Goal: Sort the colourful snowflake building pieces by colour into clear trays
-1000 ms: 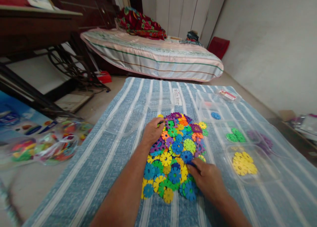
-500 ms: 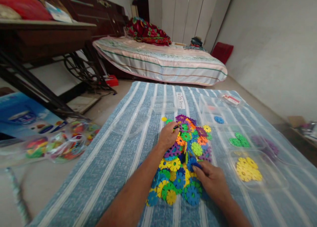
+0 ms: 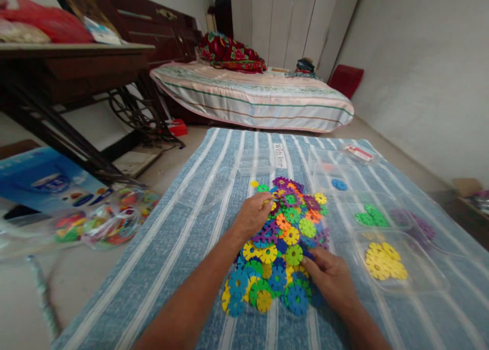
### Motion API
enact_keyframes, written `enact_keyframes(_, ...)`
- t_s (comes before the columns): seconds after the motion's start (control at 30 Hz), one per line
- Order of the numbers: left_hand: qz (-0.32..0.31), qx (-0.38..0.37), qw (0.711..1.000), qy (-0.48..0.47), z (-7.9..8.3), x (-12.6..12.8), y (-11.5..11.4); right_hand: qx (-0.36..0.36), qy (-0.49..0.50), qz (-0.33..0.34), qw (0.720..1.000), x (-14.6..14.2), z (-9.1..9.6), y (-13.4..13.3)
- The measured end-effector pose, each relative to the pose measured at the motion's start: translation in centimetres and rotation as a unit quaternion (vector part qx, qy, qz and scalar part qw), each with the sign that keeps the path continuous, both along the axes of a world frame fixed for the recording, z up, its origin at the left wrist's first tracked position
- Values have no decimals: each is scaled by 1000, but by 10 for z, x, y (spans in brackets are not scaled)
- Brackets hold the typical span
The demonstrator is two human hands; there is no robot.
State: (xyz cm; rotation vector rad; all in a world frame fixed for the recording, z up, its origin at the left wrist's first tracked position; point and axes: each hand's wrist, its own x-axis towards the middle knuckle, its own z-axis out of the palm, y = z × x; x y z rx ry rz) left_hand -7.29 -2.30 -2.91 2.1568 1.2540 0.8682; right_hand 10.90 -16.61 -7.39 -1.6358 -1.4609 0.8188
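Note:
A heap of notched plastic discs (image 3: 277, 277) in blue, yellow, green, orange and purple lies on the striped cloth in the middle of the head view. My left hand (image 3: 252, 216) is at the heap's left side, its fingers pinched on what looks like a yellow disc seen edge-on. Low on the right side, my right hand (image 3: 331, 277) grips a dark blue disc (image 3: 308, 255) between thumb and fingers, partly hidden by them. A lime-green disc (image 3: 294, 255) and a yellow disc (image 3: 292, 236) lie flat on the heap between my hands.
Clear plastic boxes stand at right: one with yellow discs (image 3: 384, 261), one with green discs (image 3: 371, 216), one with a blue disc (image 3: 339, 184). Purple discs (image 3: 420, 225) lie beyond. Another clear box (image 3: 254, 161) stands behind the heap. Bagged pieces (image 3: 110, 225) lie on the floor left.
Lime-green and yellow discs, seen edge-on in mid-heap before, now lie flat there. My left hand has shifted slightly left and down; my right hand has moved slightly right, still on the dark blue disc.

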Motion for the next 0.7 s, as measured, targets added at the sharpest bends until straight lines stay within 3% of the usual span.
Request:
enact_keyframes(0.23,52,-5,994,92,-12,-24,-16,-14,58,-9,998,1,6,0)
enact_keyframes(0.43,66,-32,997,34,-23,-11,-46,-1,84,-7,996,-2,19,0)
enact_keyframes(0.57,58,-27,998,19,-18,-8,-54,11,89,6,996,-7,32,7)
enact_keyframes(0.7,59,14,998,20,0,-12,-63,55,31,30,998,-17,42,19)
